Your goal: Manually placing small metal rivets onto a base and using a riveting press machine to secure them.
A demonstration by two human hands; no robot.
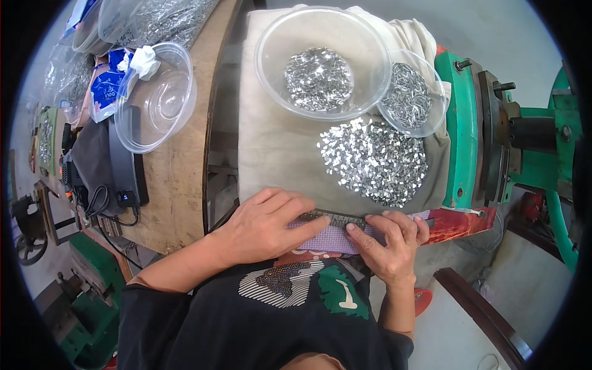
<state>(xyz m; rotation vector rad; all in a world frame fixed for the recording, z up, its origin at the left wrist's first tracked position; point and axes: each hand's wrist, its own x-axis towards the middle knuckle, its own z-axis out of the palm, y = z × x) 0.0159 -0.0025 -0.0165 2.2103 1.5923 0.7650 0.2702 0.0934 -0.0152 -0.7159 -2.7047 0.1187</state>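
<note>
A narrow dark metal strip [343, 219] with a row of small notches or pieces along it lies at the near edge of the cloth-covered work surface. My left hand [266, 227] holds its left part, thumb on the near side and fingers on the far side. Farther along, my right hand [393, 243] has its thumb and curled fingers on the strip's right part. Just beyond sits a loose pile of small shiny metal pieces [376, 163] on the beige cloth [277, 154]. Purple checked fabric [327, 239] shows below the strip.
Behind the pile stand a large clear tub [262, 68] and a smaller clear bowl [439, 114], both holding metal parts. A green machine [459, 135] borders the right side. At left, a wooden table [176, 185] carries a clear container [185, 102], bags and a dark device [131, 179].
</note>
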